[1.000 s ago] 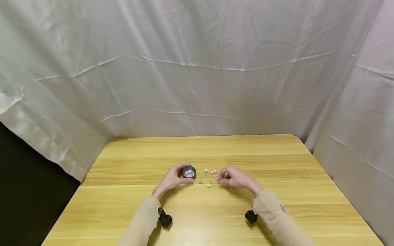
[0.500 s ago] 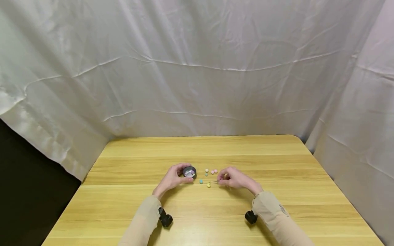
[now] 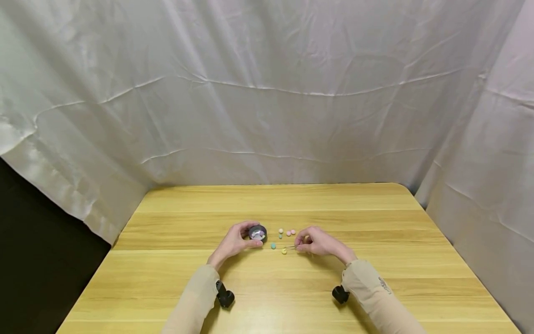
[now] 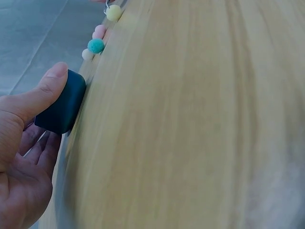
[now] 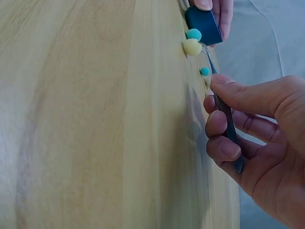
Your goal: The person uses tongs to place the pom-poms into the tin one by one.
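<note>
My left hand (image 3: 233,242) grips a small dark round dish (image 4: 64,104) between thumb and fingers. Some small pale and pinkish pieces lie inside the dish, too small in the head view to tell apart. In my right hand (image 3: 319,241) is a pair of metal tweezers (image 5: 230,131), pinched by thumb and fingers and pointing left. Their bent tips touch the yellow pompom (image 5: 192,47); whether they squeeze it I cannot tell. A larger teal pompom (image 3: 273,246) lies between the dish and the yellow one.
Behind the yellow pompom lie two pink pompoms (image 3: 290,233), a small teal pompom (image 5: 204,71) and a whitish pompom (image 3: 281,230). All rest on the wooden table (image 3: 267,287). A pale curtain (image 3: 267,116) hangs behind the table and along its sides.
The tweezer tips have come up against the yellow pompom. Both hands keep nearly the same place, and the dish stays in the left hand.
</note>
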### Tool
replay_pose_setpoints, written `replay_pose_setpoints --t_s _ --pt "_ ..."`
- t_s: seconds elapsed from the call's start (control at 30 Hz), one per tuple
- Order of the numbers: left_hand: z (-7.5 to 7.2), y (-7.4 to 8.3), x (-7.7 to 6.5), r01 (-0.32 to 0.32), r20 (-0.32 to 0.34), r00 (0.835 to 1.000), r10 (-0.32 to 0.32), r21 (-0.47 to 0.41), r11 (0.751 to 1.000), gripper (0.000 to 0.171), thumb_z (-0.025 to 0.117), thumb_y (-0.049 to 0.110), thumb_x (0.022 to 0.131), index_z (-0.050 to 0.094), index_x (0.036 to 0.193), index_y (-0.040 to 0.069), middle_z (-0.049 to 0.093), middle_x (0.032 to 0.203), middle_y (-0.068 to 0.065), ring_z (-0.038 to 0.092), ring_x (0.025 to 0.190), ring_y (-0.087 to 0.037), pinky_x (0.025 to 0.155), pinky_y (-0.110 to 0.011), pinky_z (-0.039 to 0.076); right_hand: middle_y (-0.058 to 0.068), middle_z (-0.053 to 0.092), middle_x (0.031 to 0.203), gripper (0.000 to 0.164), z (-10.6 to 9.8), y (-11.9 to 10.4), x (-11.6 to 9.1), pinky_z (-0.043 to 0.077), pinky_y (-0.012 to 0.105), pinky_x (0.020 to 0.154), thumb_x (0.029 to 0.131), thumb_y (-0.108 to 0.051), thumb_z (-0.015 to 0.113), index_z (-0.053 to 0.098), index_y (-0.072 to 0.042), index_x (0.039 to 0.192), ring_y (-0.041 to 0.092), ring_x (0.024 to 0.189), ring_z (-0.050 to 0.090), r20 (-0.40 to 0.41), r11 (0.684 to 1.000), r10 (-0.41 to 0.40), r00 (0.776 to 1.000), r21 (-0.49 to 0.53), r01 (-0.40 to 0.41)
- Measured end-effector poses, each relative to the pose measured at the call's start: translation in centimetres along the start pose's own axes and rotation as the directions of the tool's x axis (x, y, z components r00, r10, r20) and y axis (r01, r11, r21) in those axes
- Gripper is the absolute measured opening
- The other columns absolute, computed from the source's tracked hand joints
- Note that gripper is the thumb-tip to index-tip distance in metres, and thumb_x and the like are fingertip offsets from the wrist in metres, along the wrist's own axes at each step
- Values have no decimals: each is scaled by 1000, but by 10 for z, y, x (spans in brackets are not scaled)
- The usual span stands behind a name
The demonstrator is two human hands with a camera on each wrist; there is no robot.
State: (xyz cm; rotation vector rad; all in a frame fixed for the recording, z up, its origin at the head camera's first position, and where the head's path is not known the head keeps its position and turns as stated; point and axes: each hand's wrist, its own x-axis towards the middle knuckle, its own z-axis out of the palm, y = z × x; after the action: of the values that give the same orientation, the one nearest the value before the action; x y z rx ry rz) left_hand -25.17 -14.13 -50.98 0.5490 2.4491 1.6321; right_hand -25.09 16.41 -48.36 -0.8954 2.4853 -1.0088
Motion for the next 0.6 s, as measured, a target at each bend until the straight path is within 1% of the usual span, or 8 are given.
replay_pose_setpoints --t_s 0.07,0.23,0.6 --pt "0 0 0 8 0 1000 -8 -3 1000 61 83 12 83 57 137 -2 63 135 -22 62 125 -36 109 -46 51 3 68 83 5 0 0 0 46 17 56 95 -9 69 72 -6 93 2 59 51 0 1000 5 1000 -4 -5" --pt "0 0 0 0 1 1000 0 4 1000 61 83 12 83 57 137 -3 63 135 -23 62 125 -37 109 -46 50 2 68 84 5 0 1 1 47 18 57 95 -10 69 72 -6 93 2 61 53 2 1000 9 1000 -13 -9" --pt "0 -1 1 5 3 1000 -5 -7 1000 60 83 12 83 58 137 -2 63 134 -22 62 124 -37 108 -47 51 1 68 83 5 0 0 1 47 17 58 95 -9 69 72 -6 91 3 64 52 -13 1000 -8 1000 -25 8"
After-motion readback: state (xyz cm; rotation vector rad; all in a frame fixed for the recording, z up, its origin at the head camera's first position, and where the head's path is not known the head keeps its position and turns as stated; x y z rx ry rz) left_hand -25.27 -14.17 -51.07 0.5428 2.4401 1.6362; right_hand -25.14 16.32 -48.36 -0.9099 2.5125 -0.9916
